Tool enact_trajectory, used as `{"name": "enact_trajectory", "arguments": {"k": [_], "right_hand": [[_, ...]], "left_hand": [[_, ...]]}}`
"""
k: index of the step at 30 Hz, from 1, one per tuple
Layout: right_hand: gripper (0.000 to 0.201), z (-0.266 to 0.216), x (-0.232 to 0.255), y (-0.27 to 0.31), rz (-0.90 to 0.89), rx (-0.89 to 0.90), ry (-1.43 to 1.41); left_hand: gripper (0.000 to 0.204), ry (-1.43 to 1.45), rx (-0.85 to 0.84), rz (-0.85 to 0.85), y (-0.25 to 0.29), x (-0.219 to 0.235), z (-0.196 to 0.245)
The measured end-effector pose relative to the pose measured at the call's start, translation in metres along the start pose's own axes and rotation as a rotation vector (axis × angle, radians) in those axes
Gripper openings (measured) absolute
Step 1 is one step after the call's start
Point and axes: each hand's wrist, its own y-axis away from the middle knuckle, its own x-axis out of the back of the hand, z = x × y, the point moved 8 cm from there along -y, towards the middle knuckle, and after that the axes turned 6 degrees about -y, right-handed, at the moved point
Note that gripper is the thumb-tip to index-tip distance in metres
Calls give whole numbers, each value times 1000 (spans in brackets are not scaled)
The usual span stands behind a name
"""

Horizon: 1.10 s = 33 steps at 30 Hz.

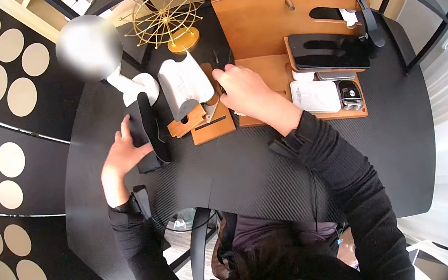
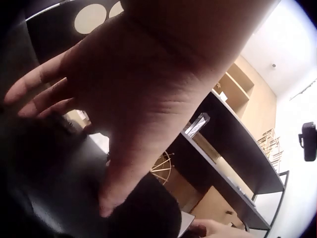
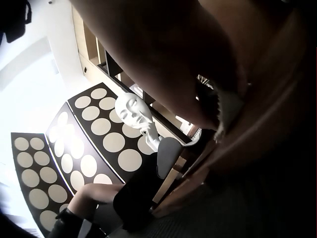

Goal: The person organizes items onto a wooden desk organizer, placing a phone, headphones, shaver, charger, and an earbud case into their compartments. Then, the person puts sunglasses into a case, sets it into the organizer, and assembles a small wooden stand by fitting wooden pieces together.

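My left hand [image 1: 121, 155] is at a black case [image 1: 145, 123] with a raised flap, toward the left of the desk. In the left wrist view the left hand's fingers [image 2: 42, 79] are spread and fairly straight, and its thumb touches the black surface. My right hand [image 1: 245, 89], fingers curled, is over the gap between the small wooden stand [image 1: 214, 130] and the large wooden organizer [image 1: 260, 70]. A pale thing with a jagged edge [image 3: 225, 114] shows by the right hand's fingers; I cannot tell whether they hold it.
A white curved holder [image 1: 183, 85] rests on the small stand. Behind it are a white face sculpture [image 3: 132, 110] and a gold wheel ornament [image 1: 165, 20]. The organizer bears a black phone-like slab [image 1: 327, 50], a white box [image 1: 315, 96], a watch [image 1: 350, 93] and headphones [image 1: 367, 17].
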Motion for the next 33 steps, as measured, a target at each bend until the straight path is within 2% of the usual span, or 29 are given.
{"name": "enact_trajectory", "arguments": {"k": [3,4,6,7,8,9,10,12,14,15,16,17,18,20,22,24,26,28,31,32,33], "right_hand": [[25,-7,11,-1,47,27,-132],[25,-11,17,-1,49,28,-132],[23,-20,41,1,123,29,-183],[26,-25,52,4,147,66,-157],[28,-36,69,9,154,81,-166],[30,-49,85,15,158,95,-175],[30,-66,100,21,203,177,-270],[32,-104,120,32,280,377,-512],[33,-140,115,51,233,539,-744],[36,-155,100,57,22,486,-888],[38,-169,80,65,21,577,-924],[36,-173,60,70,4,595,-1062],[33,-171,42,69,-11,554,-1112],[32,-152,32,54,163,486,-897],[32,-127,40,41,237,378,-790],[32,-110,53,33,360,384,-742],[31,-96,63,29,446,351,-598],[32,-89,62,28,456,357,-545],[34,-92,48,25,298,383,-742],[34,-91,42,24,293,383,-745],[32,-92,31,25,278,432,-722]], "left_hand": [[105,64,41,39,-4,-1,2],[105,63,41,40,-7,0,-8],[105,159,-275,293,-11,21,-8],[105,242,-321,319,-4,36,3],[104,429,-243,238,4,45,14],[104,569,-245,294,7,52,20],[105,708,-246,349,7,56,24],[102,636,-327,584,13,61,41],[101,725,-349,563,23,49,78],[105,566,-160,551,35,45,98],[108,401,26,535,41,43,104],[110,494,-309,653,30,39,104],[108,537,-287,615,36,39,109],[99,1484,-284,406,20,24,83],[75,935,-170,463,24,27,79],[72,1394,-203,311,15,23,78],[76,1507,-199,333,16,23,78],[77,1392,-244,497,29,27,88],[102,1454,-333,400,38,14,100],[104,1387,-415,447,38,14,100],[104,1340,-418,471,45,15,104]]}}
